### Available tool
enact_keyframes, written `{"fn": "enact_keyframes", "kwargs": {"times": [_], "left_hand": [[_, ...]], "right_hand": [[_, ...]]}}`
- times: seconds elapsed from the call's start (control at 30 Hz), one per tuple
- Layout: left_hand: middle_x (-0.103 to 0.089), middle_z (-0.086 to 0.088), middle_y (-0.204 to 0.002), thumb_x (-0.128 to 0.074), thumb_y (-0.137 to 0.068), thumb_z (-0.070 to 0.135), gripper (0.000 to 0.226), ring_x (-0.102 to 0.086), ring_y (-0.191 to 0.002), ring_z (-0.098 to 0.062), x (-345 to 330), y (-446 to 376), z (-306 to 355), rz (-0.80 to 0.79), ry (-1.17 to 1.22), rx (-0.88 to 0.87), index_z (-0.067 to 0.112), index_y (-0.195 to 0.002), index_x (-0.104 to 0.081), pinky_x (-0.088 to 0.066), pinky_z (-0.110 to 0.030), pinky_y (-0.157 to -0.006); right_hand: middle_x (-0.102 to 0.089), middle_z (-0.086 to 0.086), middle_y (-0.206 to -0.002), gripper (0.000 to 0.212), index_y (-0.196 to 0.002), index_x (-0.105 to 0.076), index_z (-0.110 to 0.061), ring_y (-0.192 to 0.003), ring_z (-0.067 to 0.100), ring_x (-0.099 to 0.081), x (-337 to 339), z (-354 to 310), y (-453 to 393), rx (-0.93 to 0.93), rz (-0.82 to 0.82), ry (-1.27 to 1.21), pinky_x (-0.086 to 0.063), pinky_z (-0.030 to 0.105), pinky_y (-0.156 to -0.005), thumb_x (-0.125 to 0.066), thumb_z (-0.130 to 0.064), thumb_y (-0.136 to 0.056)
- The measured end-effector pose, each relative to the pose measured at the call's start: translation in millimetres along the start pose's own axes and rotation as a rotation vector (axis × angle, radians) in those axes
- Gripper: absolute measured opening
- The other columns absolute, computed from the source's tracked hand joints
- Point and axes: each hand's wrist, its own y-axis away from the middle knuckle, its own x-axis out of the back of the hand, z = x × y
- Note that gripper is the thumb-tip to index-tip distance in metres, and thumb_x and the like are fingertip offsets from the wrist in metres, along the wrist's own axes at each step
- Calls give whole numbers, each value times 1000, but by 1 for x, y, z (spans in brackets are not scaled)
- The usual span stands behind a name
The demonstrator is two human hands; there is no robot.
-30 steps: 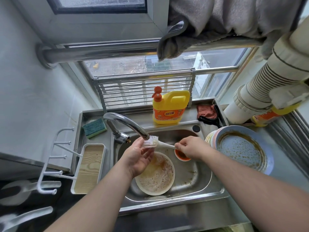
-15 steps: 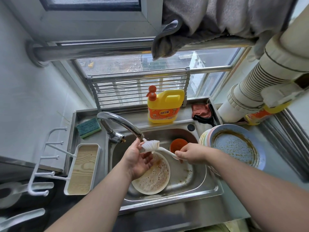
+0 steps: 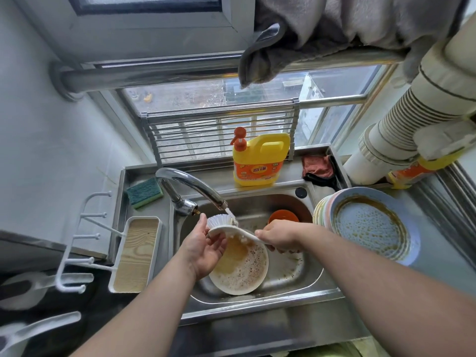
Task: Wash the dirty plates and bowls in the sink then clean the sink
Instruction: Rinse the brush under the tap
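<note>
Nearest the camera, two bare forearms reach in over the steel front edge of the sink (image 3: 257, 305). In the basin lies a cream plate (image 3: 242, 269) smeared with brown sauce and foam, tilted against the near left wall. Above it the hands work close together: the left hand (image 3: 203, 246) is cupped palm-up with its fingers relaxed, under and touching the bristle head of a white dish brush (image 3: 226, 226), while the right hand (image 3: 278, 237) is curled round the brush's handle. A thin stream of water from the faucet (image 3: 190, 186) falls onto the bristles. Just behind the right hand an orange bowl (image 3: 283, 216) sits at the back of the basin. On the counter to the right, a stack of plates (image 3: 365, 225) stands with a sauce-stained blue one on top. To the left are a white tray (image 3: 136, 253) and a green sponge (image 3: 144, 193). Further back, a yellow detergent bottle (image 3: 260, 161) stands on the sink ledge, with a reddish cloth (image 3: 318, 166) beside it, before the window.
</note>
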Motion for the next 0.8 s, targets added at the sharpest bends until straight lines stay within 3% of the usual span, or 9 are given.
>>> {"fn": "enact_keyframes", "kwargs": {"times": [0.1, 0.27, 0.4, 0.5, 0.6, 0.67, 0.8], "left_hand": [[-66, -11, -89, -69, -98, 44, 44, -61, -82, -19, -3, 0, -3, -4, 20, -13, 3, -115, -67, -54, -29, -76], [-73, -10, -71, -67, -102, 19, 21, -63, -83, -20, -14, -3, -17, -13, -94, 20, 0, -111, -70, -56, -30, -77], [-73, -16, -94, -59, -107, 16, 22, -67, -88, -24, -19, -6, -26, 0, -150, 38, 2, -122, -67, -57, -32, -76], [-69, -20, -108, -50, -111, 16, 20, -65, -89, -25, -21, -8, -29, 20, -147, 34, 9, -122, -66, -56, -33, -79], [-67, -21, -112, -41, -114, 15, 23, -61, -87, -25, -25, -12, -30, 55, -112, 4, 20, -111, -64, -55, -33, -75], [-67, -18, -104, -37, -115, 17, 26, -61, -83, -24, -27, -16, -31, 72, -89, -15, 23, -108, -61, -53, -33, -71], [-67, -17, -103, -33, -116, 19, 28, -61, -80, -21, -26, -22, -29, 96, -32, -49, 20, -119, -61, -51, -33, -71]], "right_hand": [[-60, 3, -84, 56, -84, -69, -19, -76, 22, -51, 1, 2, 2, -13, 10, -21, -45, 35, -70, -39, -61, -106], [-64, 5, -89, 55, -90, -69, -15, -78, 21, -56, 11, 13, 21, -63, 35, 7, -47, 34, -74, -38, -57, -109], [-66, 6, -133, 58, -133, -66, -20, -120, 30, -62, 21, -5, 41, -122, 99, 270, -48, 43, -104, -34, -61, -108], [-70, 4, -122, 47, -124, -68, -26, -110, 30, -66, 22, -38, 63, -88, 223, 567, -54, 46, -91, -39, -59, -107], [-70, 1, -118, 22, -123, -68, -23, -106, 31, -67, 20, -71, 90, 25, 247, 761, -54, 40, -81, -57, -27, -104], [-65, 1, -111, 29, -124, -66, -20, -105, 31, -65, 21, -85, 105, 45, 215, 829, -47, 39, -74, -59, -9, -98], [-58, 1, -100, 28, -114, -65, -22, -87, 28, -53, 23, -87, 112, 60, 279, 805, -44, 38, -70, -62, -3, -94]]}}
